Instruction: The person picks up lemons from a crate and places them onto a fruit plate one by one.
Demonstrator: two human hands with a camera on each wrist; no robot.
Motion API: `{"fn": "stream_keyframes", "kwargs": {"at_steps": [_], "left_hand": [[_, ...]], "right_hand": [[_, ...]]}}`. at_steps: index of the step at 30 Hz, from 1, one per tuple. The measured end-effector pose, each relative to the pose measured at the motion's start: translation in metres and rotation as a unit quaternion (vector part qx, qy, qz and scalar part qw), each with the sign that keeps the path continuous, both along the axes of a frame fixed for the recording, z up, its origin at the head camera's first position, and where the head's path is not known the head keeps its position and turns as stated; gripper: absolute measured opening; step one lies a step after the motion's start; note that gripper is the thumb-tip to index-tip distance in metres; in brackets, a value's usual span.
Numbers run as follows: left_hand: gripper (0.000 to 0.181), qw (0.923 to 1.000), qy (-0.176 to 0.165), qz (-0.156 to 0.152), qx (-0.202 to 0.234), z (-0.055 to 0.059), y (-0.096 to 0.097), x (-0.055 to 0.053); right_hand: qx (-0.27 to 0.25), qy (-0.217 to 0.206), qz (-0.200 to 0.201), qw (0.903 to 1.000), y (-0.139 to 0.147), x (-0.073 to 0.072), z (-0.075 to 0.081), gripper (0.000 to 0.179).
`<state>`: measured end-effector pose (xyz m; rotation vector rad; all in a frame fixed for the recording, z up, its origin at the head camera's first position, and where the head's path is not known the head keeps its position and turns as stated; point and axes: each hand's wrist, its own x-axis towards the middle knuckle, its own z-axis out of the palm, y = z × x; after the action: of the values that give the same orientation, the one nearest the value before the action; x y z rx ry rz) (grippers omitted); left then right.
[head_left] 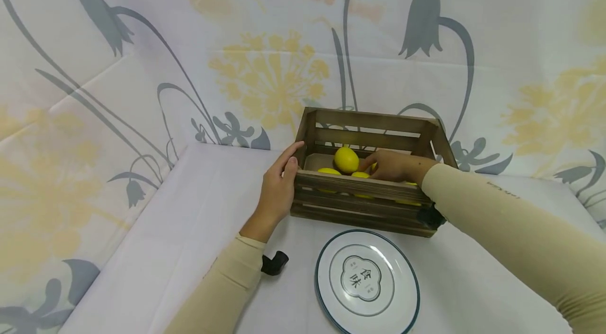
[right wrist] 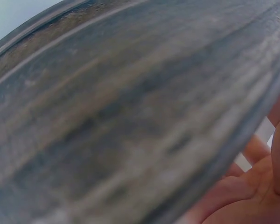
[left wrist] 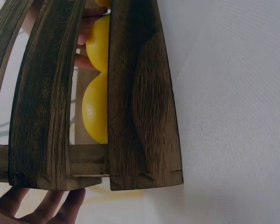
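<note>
A dark wooden slatted crate [head_left: 360, 208] stands on the white cloth with several yellow lemons [head_left: 346, 159] inside. My left hand [head_left: 279, 184] rests against the crate's left end, thumb near the front top corner; its fingers [left wrist: 49, 205] lie along that end in the left wrist view. My right hand [head_left: 390, 164] reaches over the front into the crate, fingertips down among the lemons. Between the slats its fingers show close behind a lemon [left wrist: 99, 44]. I cannot tell whether they grip one. The front slat [right wrist: 107, 121] hides much of this hand in the right wrist view.
A white plate [head_left: 324, 271] with a dark blue rim and printed characters lies in front of the crate. Behind the crate hangs a flower-patterned cloth [head_left: 284, 8]. Black wrist-camera parts [head_left: 275, 263] show under the left forearm and at the crate's front right corner.
</note>
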<state>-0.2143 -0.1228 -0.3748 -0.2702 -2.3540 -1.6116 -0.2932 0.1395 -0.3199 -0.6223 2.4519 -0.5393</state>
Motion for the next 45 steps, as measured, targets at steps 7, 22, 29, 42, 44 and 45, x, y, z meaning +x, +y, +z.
{"fn": "stream_keyframes", "kwargs": {"at_steps": [7, 22, 29, 42, 44, 45], "left_hand": [[0.042, 0.9999, 0.005, 0.011, -0.007, 0.001, 0.0, 0.001], [0.041, 0.9973, 0.043, 0.051, -0.03, -0.003, 0.002, 0.008], [0.041, 0.9965, 0.059, 0.054, -0.024, -0.001, 0.004, 0.005], [0.041, 0.9943, 0.07, 0.067, -0.046, -0.005, 0.004, 0.005], [0.041, 0.9937, 0.075, 0.067, -0.048, -0.005, 0.004, 0.004], [0.042, 0.9936, 0.077, 0.067, -0.049, -0.005, 0.004, 0.004]], "right_hand": [[0.002, -0.008, -0.008, 0.9999, -0.001, -0.001, -0.002, 0.052], [-0.001, -0.012, -0.001, 0.9999, 0.0, 0.003, -0.009, 0.055], [0.013, -0.014, 0.02, 0.9996, -0.001, -0.001, -0.009, 0.052], [0.021, 0.016, 0.046, 0.9986, 0.001, 0.0, -0.008, 0.045], [0.015, 0.018, 0.038, 0.999, 0.0, 0.0, -0.007, 0.047], [0.01, 0.017, 0.032, 0.9993, 0.0, 0.0, -0.006, 0.048]]}}
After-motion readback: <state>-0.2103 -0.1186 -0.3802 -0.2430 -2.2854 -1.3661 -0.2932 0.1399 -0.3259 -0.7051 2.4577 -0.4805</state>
